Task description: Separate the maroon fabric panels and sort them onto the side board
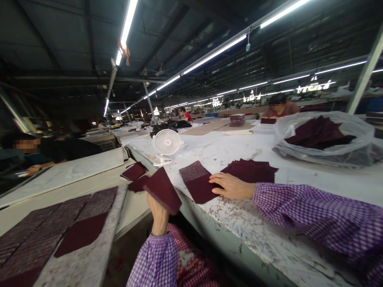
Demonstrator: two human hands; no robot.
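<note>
We're at a wide white table (pixel 215 149), and straight ahead, near its left edge, stands a small white fan (pixel 166 142). Over to the right sits a clear plastic bag (pixel 323 154), bulging with dark cloth pieces (pixel 320 131), and nearer to us a fanned maroon pile (pixel 251 169) lies just beyond the right wrist, partly covered by it. Across to our left, a pale board (pixel 89 259) carries rows of speckled panels (pixel 44 227), and past it a co-worker (pixel 26 159) leans in at the side; another co-worker (pixel 281 107) bends over the far end

And to the fingers! Our left hand (pixel 157 209) has a maroon cloth piece (pixel 163 189) lifted and tilted over the gap between the work surfaces; it's blurred, and most of the fingers hide behind it, so we can't tell how wide they stand. Our right hand (pixel 230 186) lies palm down, fingers slightly spread, the tips touching the right side of a two-tone piece (pixel 196 183) that lies flat at the table's near edge
</note>
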